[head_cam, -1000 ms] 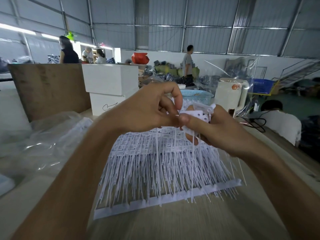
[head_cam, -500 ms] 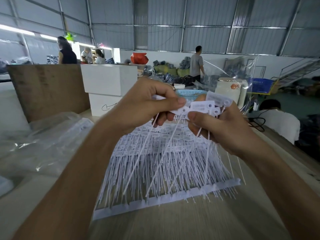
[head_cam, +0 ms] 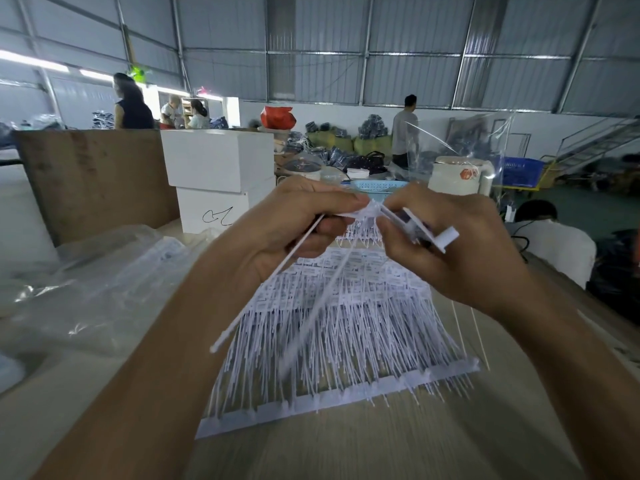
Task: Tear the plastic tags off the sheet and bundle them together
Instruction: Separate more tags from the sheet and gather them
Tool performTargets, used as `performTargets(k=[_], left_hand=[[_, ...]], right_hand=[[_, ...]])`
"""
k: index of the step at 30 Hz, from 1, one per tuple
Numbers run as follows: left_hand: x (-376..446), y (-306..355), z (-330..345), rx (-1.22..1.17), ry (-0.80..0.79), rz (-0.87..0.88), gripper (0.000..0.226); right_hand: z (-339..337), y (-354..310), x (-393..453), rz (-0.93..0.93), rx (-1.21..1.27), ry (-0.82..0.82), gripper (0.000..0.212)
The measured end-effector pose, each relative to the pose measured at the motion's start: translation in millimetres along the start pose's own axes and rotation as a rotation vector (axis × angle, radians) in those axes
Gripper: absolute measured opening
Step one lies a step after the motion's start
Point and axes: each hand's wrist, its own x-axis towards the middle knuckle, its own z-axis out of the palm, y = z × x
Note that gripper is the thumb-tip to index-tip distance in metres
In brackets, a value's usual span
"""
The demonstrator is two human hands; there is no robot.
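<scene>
— While both hands are meeting above the table (head_cam: 346,452), what is differing from a moment ago?
— The left hand (head_cam: 287,233) is pinching loose tags (head_cam: 273,292), tails now swinging toward seven o'clock; the right hand (head_cam: 446,247) is gripping the bundle (head_cam: 429,233), heads tilting toward four o'clock. The sheet (head_cam: 346,341) is lying at six o'clock below.

left hand (head_cam: 294,230) pinching tags (head_cam: 414,225), right hand (head_cam: 446,244) gripping them
</scene>
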Motion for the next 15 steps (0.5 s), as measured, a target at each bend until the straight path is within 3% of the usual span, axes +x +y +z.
performTargets(k=[3,7,9,11,13,15], left_hand=[[0.6,2.7,1.2,-0.056,-0.024,0.0,0.021],[1.4,1.4,-11.5,-0.063,-0.045,-0.027,0.02],[2.0,-0.5,-35.4,-0.076,0.056,-0.065,0.026],[1.2,-5.7,-66.5,-0.029,0.302,-0.018,0.031],[1.6,-10.9,-85.9,0.085,0.445,0.113,0.025],[2.8,-14.3,-84.5,0.212,0.363,0.201,0.017]], right_hand=[[-2.9,1.3,2.1,-0.023,-0.026,0.07,0.023],[1.0,-9.7,2.4,0.032,0.007,0.12,0.023],[-5.4,-12.4,3.1,0.106,0.014,0.172,0.018],[-17.4,-8.6,3.7,0.191,0.135,0.226,0.005],[-26.4,-0.5,5.9,0.353,0.4,0.178,0.014],[-25.6,3.8,5.6,0.545,0.587,0.001,0.021]])
